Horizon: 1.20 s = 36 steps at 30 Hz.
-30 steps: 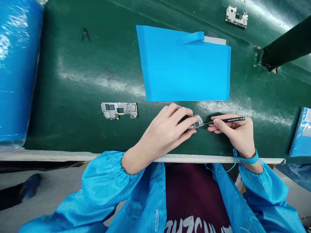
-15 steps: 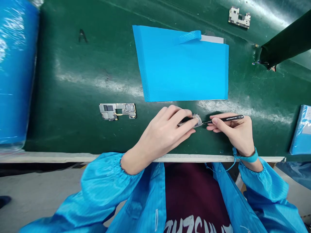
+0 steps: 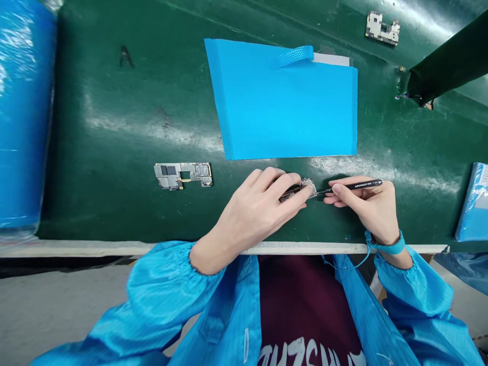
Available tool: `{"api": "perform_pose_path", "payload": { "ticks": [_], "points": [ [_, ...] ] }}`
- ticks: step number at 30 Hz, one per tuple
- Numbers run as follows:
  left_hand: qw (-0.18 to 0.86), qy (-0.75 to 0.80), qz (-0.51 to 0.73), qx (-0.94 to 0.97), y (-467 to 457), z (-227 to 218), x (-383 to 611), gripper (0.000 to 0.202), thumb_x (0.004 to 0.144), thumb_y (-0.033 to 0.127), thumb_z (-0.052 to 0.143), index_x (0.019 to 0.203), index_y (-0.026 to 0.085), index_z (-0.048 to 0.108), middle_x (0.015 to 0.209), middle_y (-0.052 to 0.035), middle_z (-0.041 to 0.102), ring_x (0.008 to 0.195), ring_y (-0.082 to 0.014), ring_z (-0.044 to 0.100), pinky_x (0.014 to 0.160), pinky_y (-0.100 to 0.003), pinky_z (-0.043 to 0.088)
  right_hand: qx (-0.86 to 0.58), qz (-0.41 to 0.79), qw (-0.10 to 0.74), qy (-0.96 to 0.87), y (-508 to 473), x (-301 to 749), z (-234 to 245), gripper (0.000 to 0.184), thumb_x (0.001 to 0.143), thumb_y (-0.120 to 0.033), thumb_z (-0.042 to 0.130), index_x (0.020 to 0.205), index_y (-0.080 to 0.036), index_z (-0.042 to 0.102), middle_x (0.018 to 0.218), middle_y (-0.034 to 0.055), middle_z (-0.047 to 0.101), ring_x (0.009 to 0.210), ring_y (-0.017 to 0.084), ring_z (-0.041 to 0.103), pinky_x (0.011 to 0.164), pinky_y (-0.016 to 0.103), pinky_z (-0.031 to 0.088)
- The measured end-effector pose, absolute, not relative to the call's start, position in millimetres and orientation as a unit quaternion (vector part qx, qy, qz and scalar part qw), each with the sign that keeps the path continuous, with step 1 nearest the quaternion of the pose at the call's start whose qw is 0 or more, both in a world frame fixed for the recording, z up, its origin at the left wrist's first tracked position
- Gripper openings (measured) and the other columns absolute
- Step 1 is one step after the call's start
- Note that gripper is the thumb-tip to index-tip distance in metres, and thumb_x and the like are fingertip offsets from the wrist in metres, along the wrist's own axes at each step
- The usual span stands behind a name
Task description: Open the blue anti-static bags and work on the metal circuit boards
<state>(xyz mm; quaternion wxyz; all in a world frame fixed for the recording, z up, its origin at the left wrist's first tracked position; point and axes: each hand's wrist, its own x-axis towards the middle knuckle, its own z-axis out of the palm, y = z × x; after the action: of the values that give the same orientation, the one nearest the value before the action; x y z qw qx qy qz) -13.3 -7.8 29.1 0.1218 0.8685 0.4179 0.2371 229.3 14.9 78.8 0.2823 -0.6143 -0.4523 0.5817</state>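
My left hand is closed on a small circuit board, pinning it on the green mat with the fingers around its edges; much of the board is hidden beneath them. Between the thumb and fingers of my right hand are black tweezers, whose tip meets the board's right end. A strap with a thin cord circles my right wrist. Left of my hands lies another circuit board, flat, with a gap in its middle.
Beyond my hands lies a blue sleeve with a curled flap. A third circuit board sits at the far right, near a dark green post. Blue wrapped packs stand at left and right. The mat's pale front edge runs before me.
The view has shifted very slightly. Both hands hold nearly the same place, with the tweezers' tip still at the board's right end; the left fingers have shifted a little.
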Motion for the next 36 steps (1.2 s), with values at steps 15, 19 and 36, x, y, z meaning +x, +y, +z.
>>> {"api": "perform_pose_path", "payload": {
  "ticks": [15,19,36],
  "points": [
    [0.036,0.379,0.201,0.903,-4.9,37.4,-15.1,0.028,0.099,0.011,0.069,0.126,0.020,0.072,0.117,-0.0109,0.079,0.103,-0.0280,0.067,0.074,-0.041,0.052,-0.617,0.578,0.288,-0.450,12.1,231.7,80.1,0.025,0.093,-0.041,0.095,0.099,-0.018,0.088,0.086,0.0087,0.082,0.083,0.029,0.084,0.071,0.028,0.074],
    [0.041,0.379,0.202,0.902,-5.3,37.3,-15.2,0.030,0.098,0.010,0.071,0.127,0.019,0.072,0.118,-0.0121,0.079,0.103,-0.0284,0.067,0.074,-0.041,0.053,-0.620,0.572,0.293,-0.450,10.0,232.4,80.7,0.022,0.093,-0.038,0.094,0.099,-0.018,0.088,0.085,0.0083,0.082,0.082,0.029,0.084,0.070,0.028,0.074],
    [0.115,0.400,0.226,0.881,-6.3,34.7,-14.7,0.034,0.099,0.014,0.072,0.131,0.025,0.073,0.121,-0.0117,0.078,0.106,-0.0290,0.068,0.078,-0.043,0.055,-0.624,0.563,0.290,-0.459,8.6,230.0,78.1,0.025,0.093,-0.042,0.093,0.098,-0.019,0.087,0.086,0.0078,0.082,0.084,0.030,0.084,0.071,0.031,0.075]
  ]
}}
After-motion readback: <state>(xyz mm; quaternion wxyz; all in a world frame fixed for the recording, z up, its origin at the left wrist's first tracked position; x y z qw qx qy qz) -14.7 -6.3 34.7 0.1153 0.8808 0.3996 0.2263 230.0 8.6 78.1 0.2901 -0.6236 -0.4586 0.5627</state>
